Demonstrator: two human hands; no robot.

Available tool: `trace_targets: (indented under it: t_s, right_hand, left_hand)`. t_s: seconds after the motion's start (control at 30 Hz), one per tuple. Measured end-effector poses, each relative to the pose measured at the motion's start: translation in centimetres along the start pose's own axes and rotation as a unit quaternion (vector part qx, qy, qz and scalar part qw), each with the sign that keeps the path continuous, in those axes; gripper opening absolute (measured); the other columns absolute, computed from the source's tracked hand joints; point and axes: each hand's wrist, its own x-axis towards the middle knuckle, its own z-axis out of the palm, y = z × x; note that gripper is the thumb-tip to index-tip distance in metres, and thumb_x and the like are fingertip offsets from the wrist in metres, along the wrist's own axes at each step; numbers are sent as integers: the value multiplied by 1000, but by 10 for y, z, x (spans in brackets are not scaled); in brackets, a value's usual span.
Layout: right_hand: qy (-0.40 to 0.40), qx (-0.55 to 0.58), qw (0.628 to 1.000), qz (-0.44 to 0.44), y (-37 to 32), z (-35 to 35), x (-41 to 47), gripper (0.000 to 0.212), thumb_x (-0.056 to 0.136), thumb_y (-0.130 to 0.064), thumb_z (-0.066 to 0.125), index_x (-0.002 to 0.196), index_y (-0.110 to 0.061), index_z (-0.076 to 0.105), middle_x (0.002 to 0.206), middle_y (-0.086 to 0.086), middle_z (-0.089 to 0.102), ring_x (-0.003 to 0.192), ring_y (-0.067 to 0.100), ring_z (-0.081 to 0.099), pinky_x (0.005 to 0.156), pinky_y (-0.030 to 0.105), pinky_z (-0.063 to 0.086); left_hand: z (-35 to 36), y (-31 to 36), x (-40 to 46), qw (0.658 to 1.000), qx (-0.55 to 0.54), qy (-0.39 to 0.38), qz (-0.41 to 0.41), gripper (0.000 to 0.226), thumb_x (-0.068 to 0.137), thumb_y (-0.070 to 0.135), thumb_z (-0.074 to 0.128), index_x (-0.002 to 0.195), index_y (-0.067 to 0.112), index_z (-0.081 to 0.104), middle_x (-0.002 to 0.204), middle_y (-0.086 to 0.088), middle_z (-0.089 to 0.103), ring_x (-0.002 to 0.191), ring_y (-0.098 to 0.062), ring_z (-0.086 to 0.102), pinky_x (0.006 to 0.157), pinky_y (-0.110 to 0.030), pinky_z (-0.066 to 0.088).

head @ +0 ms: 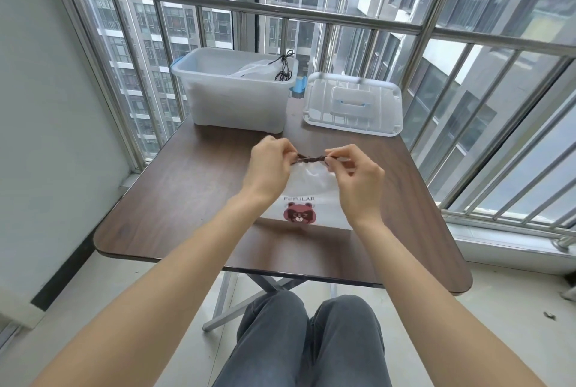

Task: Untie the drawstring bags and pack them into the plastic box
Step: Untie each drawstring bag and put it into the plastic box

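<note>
We are looking at the box [237, 96] standing open at the far left of the table [174, 187], a translucent tub with a blue clip on its left end; inside it a clear bag [254, 70] is lying against the right wall, and its black cord [284, 68] is trailing up over the rim. Just right of the box the lid [352, 104] is lying flat on the table, apart from the tub, showing a blue handle in its middle. Nearer to us, the bag we are working on [311, 196] is resting on the table between our wrists: frosted and see-through, printed with a reddish bear face and a line of lettering above it, its bottom edge toward us and its gathered neck pointing away. The neck is bunched around a dark brown drawstring [308, 158], which is stretching in a short horizontal line between our hands. Our left hand [269, 168] is pinching the left end of that string with curled fingertips, and our right hand [355, 177] is pinching the right end the same way, thumb and forefinger closing on it. Both hands are hovering over the bag's upper half, so the bag's body is lying below and behind the grip, toward us.
</note>
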Motion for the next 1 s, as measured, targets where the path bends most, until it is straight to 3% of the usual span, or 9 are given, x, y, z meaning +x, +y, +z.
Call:
trace_targets:
  t_s: [0.1,0.27,0.4,0.5,0.6,0.7,0.77,0.87,1.0]
  right_hand:
    - [10,-11,999,39,-1,-5,2,5,83,-11,65,79,-13,66,78,-10,68,68,0,61,65,7,42]
    - [24,-2,994,105,-3,-6,5,9,84,-11,64,75,-10,61,65,-8,62,61,-3,56,58,8,38]
    - [37,20,990,136,-8,-8,12,13,83,-8,64,71,-10,59,59,-8,60,66,13,62,64,18,43]
    - [45,29,986,157,-12,-11,16,13,83,-11,65,71,-10,59,59,-6,61,57,0,61,63,9,43]
    - [5,61,979,195,-16,-12,19,12,87,-12,60,76,-10,56,67,3,66,51,7,61,65,21,52]
    - [-89,124,947,284,-29,-9,19,17,97,-25,45,92,-9,46,70,15,66,43,14,61,48,24,52]
    - [-151,157,915,338,-38,-5,21,35,96,-43,40,102,-9,41,79,20,67,54,23,68,51,26,55]
    - [-170,226,886,368,-44,-1,30,59,87,-58,50,115,-7,46,94,17,66,72,31,69,60,38,59]
    - [-158,260,883,359,-49,-10,41,36,89,-17,56,122,-3,51,100,12,67,76,26,68,56,32,57]
  left_hand:
    - [-7,-5,1,998,53,20,10,15,94,13,52,94,8,66,96,-6,56,86,-26,55,73,-33,45]
    - [-8,1,-2,994,103,25,32,14,88,-2,48,91,4,59,97,-10,52,83,-35,54,70,-38,44]
    - [-15,7,1,992,108,42,43,20,82,-10,46,89,3,59,98,-11,53,82,-36,53,75,-40,43]
    - [-11,2,4,994,101,18,43,16,88,-4,45,91,7,56,98,-8,48,90,-30,51,80,-37,40]
    - [-11,1,3,999,-1,-50,3,12,99,11,34,98,8,45,100,-10,43,95,-31,45,83,-35,37]
    - [-13,9,3,994,-85,-61,-28,12,101,17,29,96,11,38,97,-16,55,85,-29,46,68,-30,30]
    - [-14,18,5,990,-125,-63,-27,13,100,17,34,96,11,44,95,-14,61,85,-29,51,68,-29,33]
    - [-18,28,5,977,-170,-126,20,14,96,14,47,90,12,60,83,-1,62,77,-14,55,74,-26,38]
    - [-31,30,1,922,-342,-180,2,14,84,18,57,79,16,70,82,-3,69,81,-14,64,81,-24,48]
